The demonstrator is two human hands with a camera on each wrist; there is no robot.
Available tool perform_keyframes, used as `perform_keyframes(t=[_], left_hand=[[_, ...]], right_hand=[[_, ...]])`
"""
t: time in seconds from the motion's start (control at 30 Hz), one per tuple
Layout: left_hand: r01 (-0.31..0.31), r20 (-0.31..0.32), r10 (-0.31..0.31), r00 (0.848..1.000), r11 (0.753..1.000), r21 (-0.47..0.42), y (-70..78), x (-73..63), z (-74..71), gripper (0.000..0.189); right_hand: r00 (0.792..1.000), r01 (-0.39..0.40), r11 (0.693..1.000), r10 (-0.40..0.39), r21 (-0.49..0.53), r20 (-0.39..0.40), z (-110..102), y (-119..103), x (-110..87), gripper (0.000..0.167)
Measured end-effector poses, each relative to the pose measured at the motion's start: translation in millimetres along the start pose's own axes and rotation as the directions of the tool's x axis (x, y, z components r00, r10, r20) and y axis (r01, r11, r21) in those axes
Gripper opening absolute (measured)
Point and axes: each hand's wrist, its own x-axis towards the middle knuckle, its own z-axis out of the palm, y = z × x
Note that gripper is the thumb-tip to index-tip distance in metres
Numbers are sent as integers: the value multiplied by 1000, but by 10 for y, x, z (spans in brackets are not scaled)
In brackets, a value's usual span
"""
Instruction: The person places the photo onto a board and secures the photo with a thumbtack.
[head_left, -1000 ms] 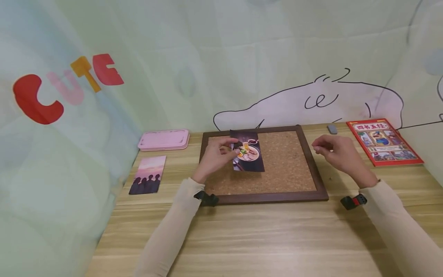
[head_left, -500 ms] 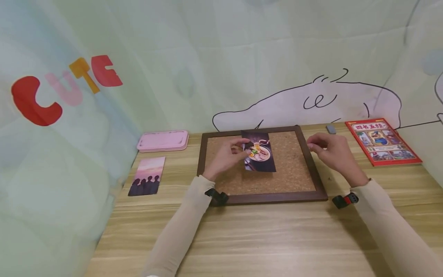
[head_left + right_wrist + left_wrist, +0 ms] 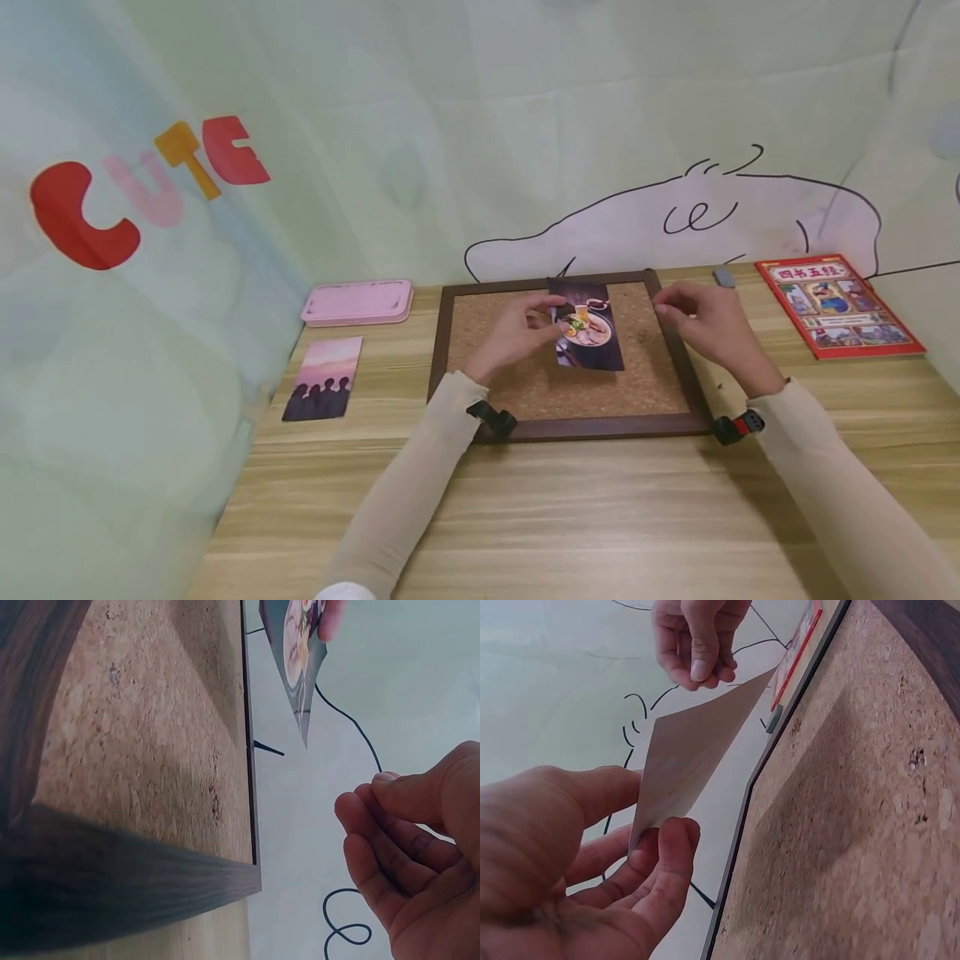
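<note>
My left hand (image 3: 512,337) pinches the left edge of a photo print (image 3: 588,327) that pictures a bowl of noodles. Tilted, the print hangs over a cork board (image 3: 517,392) in a dark wooden frame, casting a shadow on the cork. Its pale back (image 3: 697,739) faces the left wrist view, thumb on one side and fingers on the other. Over the frame's right edge is my right hand (image 3: 705,321), thumb tip against the curled index finger. No object shows between those fingertips (image 3: 356,810). A gap separates this hand from the print.
Left of the board lie a pink tin case (image 3: 357,302) and a second photo print (image 3: 324,379) with silhouettes at sunset. A small grey block (image 3: 723,277) and a red-bordered book (image 3: 840,308) lie to the right. A printed curtain (image 3: 420,150) hangs behind the wooden table (image 3: 585,517).
My left hand has carried the noodle print rightward across the cork board. My right hand has shifted left, from beside the frame to over its right edge, narrowing the gap.
</note>
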Motion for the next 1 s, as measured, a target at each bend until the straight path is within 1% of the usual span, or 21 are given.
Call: perform_keyframes(t=[0.1, 0.23, 0.37, 0.4, 0.5, 0.6, 0.7, 0.87, 1.0], left_hand=[[-17, 18, 17, 1000, 1000, -10, 11, 34, 48, 46], [-36, 42, 37, 998, 999, -30, 21, 93, 114, 47], [-25, 49, 25, 999, 1000, -3, 42, 144, 179, 47], [-14, 52, 14, 999, 1000, -1, 51, 151, 194, 47], [14, 58, -15, 998, 1000, 12, 76, 168, 237, 47], [22, 67, -24, 997, 999, 27, 93, 190, 270, 47], [14, 76, -16, 997, 999, 34, 100, 212, 302, 46], [4, 94, -6, 996, 1000, 22, 91, 243, 362, 46], [-7, 104, 2, 995, 999, 46, 72, 264, 411, 45]], right_hand=[[1000, -4, 1000, 4, 7, 2, 23, -28, 24, 15], [1000, 16, 1000, -16, 26, -9, 43, -45, 48, 17], [999, 28, 999, -27, 39, -23, 65, -43, 74, 17], [999, 27, 999, -26, 37, -24, 73, -44, 81, 18], [1000, 7, 999, -6, 33, -18, 92, -52, 108, 19], [1000, -24, 999, 24, 30, -6, 98, -68, 129, 21], [999, -37, 999, 37, 33, -3, 108, -74, 149, 21], [998, -55, 997, 55, 48, 10, 130, -79, 180, 20], [995, -93, 995, 92, 46, 32, 140, -87, 203, 21]])
